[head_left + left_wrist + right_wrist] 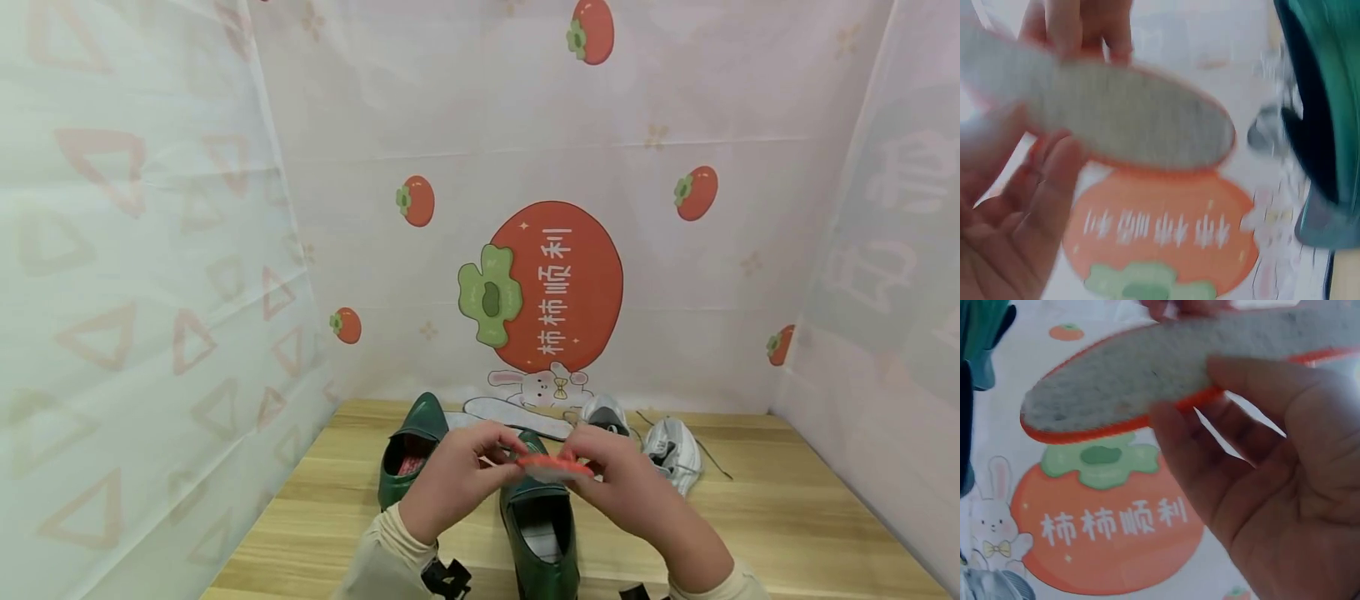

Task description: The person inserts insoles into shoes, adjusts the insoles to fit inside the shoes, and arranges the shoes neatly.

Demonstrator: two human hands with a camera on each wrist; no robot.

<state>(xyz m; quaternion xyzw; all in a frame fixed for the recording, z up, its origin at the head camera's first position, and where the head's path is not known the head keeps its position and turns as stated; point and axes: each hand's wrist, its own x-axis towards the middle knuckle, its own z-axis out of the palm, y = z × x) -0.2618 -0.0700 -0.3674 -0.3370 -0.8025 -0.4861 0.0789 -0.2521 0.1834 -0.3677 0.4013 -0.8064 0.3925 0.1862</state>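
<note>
A shoe insole (553, 472) with a grey underside and an orange-red edge is held up between both hands. My left hand (467, 477) pinches its left edge between thumb and fingers. On the opposite edge my right hand (628, 482) grips it the same way. In both wrist views the grey underside of the insole (1147, 119) faces the camera, its rounded end sticking out past the fingers. Below the hands stands a green slip-on shoe (542, 533), its opening toward me and a pale lining inside. The insole overlaps the front of this shoe in the head view.
Another green shoe (422, 442) stands to the left, reddish inside, partly behind my left hand. Flat pale insoles (516, 413) lie at the back of the wooden table (780, 517). Two light sneakers (673, 454) with loose laces are at the back right. Printed cloth walls enclose the table.
</note>
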